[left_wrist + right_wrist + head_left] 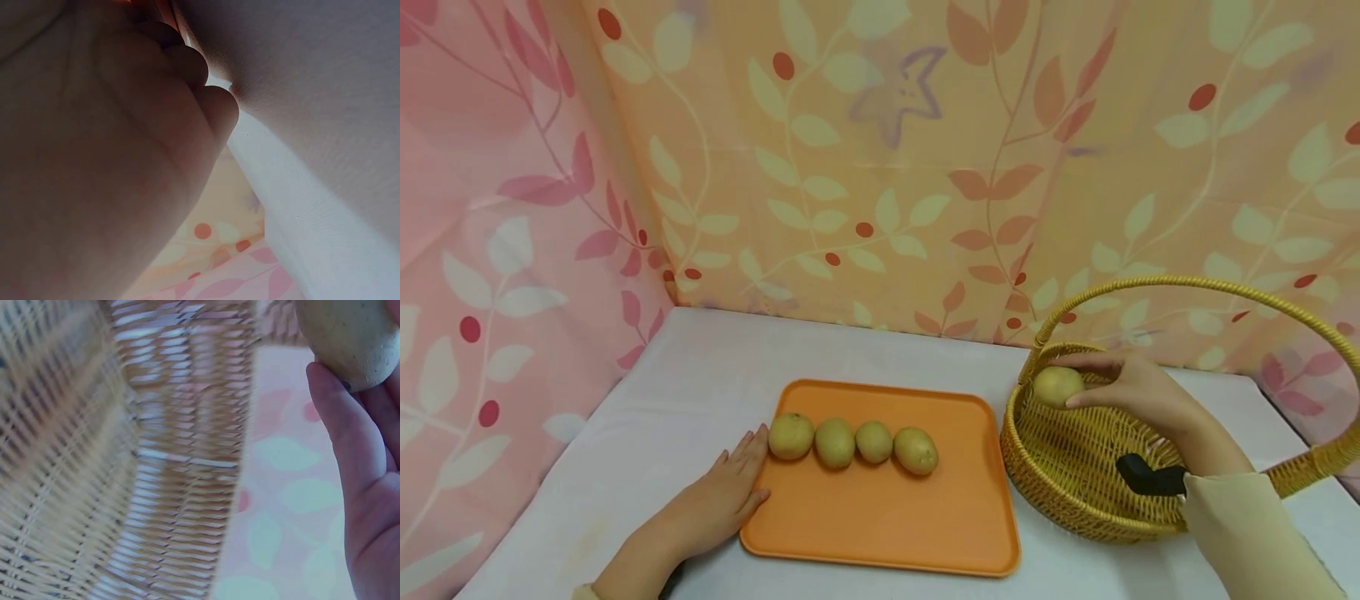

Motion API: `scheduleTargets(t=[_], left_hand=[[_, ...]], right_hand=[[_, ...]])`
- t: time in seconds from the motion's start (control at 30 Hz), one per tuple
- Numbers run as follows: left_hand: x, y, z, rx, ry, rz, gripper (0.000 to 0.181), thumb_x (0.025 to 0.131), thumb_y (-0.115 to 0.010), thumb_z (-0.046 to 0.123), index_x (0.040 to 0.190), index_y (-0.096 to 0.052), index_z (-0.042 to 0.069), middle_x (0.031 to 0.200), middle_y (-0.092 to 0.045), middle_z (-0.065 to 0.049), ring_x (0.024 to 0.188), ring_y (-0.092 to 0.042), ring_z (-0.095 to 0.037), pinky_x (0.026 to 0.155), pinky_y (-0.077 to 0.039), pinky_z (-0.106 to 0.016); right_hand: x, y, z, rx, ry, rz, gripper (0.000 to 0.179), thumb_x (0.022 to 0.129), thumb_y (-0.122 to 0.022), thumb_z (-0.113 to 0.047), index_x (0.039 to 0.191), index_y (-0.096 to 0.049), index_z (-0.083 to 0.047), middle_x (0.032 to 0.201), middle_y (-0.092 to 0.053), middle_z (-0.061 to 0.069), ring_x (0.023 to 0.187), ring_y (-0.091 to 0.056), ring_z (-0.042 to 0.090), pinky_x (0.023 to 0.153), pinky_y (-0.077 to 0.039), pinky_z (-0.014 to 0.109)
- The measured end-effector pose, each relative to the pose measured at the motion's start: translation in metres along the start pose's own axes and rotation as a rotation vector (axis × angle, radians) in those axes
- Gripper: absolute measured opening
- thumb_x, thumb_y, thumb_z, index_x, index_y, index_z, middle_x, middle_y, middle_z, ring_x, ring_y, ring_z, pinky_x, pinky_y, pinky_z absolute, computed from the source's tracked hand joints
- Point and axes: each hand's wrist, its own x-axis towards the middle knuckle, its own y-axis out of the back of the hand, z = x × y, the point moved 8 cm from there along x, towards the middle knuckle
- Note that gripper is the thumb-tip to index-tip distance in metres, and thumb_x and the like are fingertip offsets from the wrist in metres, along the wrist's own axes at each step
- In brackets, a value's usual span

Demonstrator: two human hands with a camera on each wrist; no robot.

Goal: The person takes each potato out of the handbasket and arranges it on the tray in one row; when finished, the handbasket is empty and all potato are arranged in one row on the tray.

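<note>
My right hand pinches a round yellow potato between thumb and fingers, above the left side of a wicker basket. The same potato appears at the top right of the right wrist view, with the thumb against it. Several potatoes lie in a row on an orange tray. At the tray's left edge rests my left hand, fingers extended, the fingertips beside the leftmost potato. In the left wrist view the left hand is dark and fills much of the picture.
The basket's tall arched handle rises over its right part. A black wrist-camera mount sticks out from the right sleeve. White cloth covers the table, and a floral curtain hangs behind it.
</note>
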Motion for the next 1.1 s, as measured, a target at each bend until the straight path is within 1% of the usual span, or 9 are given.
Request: scheduleTargets(t=[0.07,0.2,0.37,0.47,0.57,0.7,0.8,0.9,1.1], left_hand=[[0.0,0.0,0.0,0.006,-0.006,0.002,0.067,0.096,-0.054,0.021,0.145,-0.019,-0.01,0.152,-0.02,-0.024,0.14,-0.016,-0.038,0.107,-0.018,-0.059],[-0.001,0.0,0.0,0.007,-0.011,0.003,0.067,0.096,-0.054,0.021,0.145,-0.02,-0.01,0.152,-0.021,-0.024,0.14,-0.016,-0.039,0.107,-0.018,-0.06],[-0.001,-0.001,0.0,0.007,-0.015,0.004,0.067,0.096,-0.054,0.021,0.145,-0.021,-0.011,0.151,-0.021,-0.025,0.139,-0.017,-0.039,0.107,-0.019,-0.06],[-0.001,0.0,0.0,0.0,-0.012,0.0,0.067,0.097,-0.054,0.021,0.145,-0.02,-0.011,0.151,-0.021,-0.025,0.14,-0.016,-0.039,0.107,-0.018,-0.06],[-0.002,0.0,0.001,-0.007,-0.014,-0.002,0.066,0.097,-0.054,0.021,0.145,-0.02,-0.011,0.152,-0.02,-0.025,0.14,-0.016,-0.039,0.107,-0.018,-0.06],[-0.002,0.001,0.002,0.001,-0.016,0.0,0.066,0.097,-0.053,0.021,0.145,-0.021,-0.011,0.151,-0.021,-0.025,0.14,-0.016,-0.039,0.107,-0.018,-0.059],[-0.002,0.002,0.002,0.01,-0.02,0.005,0.067,0.097,-0.054,0.021,0.145,-0.021,-0.011,0.151,-0.021,-0.025,0.139,-0.017,-0.039,0.107,-0.018,-0.059],[-0.002,0.003,0.003,0.02,-0.028,0.011,0.067,0.096,-0.054,0.021,0.145,-0.021,-0.011,0.151,-0.022,-0.025,0.139,-0.018,-0.039,0.107,-0.02,-0.06],[-0.002,0.001,0.003,0.03,-0.042,0.025,0.067,0.096,-0.055,0.02,0.144,-0.021,-0.012,0.151,-0.023,-0.025,0.139,-0.019,-0.04,0.106,-0.021,-0.06]], right_hand=[[-0.004,0.003,-0.004,0.003,0.007,0.025,0.052,0.076,-0.079,-0.034,0.123,-0.065,-0.015,0.128,-0.057,0.008,0.119,-0.045,0.012,0.084,-0.038,0.013],[-0.009,0.005,-0.015,0.045,0.083,0.051,0.047,0.078,-0.078,-0.026,0.122,-0.066,-0.013,0.124,-0.061,0.007,0.11,-0.049,-0.001,0.082,-0.041,0.013],[-0.016,0.004,-0.028,0.131,0.183,0.07,0.046,0.078,-0.077,-0.013,0.122,-0.065,-0.008,0.122,-0.063,0.002,0.105,-0.057,0.001,0.081,-0.048,0.016],[-0.021,0.001,-0.038,0.207,0.23,0.073,0.046,0.078,-0.076,-0.004,0.122,-0.064,-0.003,0.123,-0.062,0.004,0.104,-0.06,0.005,0.08,-0.051,0.019],[-0.027,-0.003,-0.047,0.276,0.23,0.074,0.047,0.077,-0.075,0.0,0.123,-0.063,-0.003,0.124,-0.061,0.0,0.102,-0.062,0.007,0.079,-0.052,0.021],[-0.036,-0.014,-0.057,0.33,0.177,0.101,0.048,0.078,-0.075,-0.003,0.124,-0.062,-0.002,0.122,-0.061,-0.005,0.097,-0.065,0.011,0.077,-0.054,0.025],[-0.042,-0.023,-0.066,0.357,0.176,0.135,0.048,0.078,-0.075,-0.003,0.123,-0.06,0.002,0.12,-0.063,-0.001,0.096,-0.067,0.014,0.076,-0.055,0.028],[-0.045,-0.031,-0.076,0.359,0.193,0.164,0.048,0.077,-0.076,-0.004,0.122,-0.061,0.003,0.119,-0.063,0.006,0.096,-0.066,0.013,0.075,-0.055,0.029],[-0.051,-0.047,-0.088,0.292,0.223,0.199,0.048,0.074,-0.079,-0.007,0.12,-0.064,-0.003,0.121,-0.06,0.015,0.102,-0.061,0.003,0.076,-0.054,0.026]])
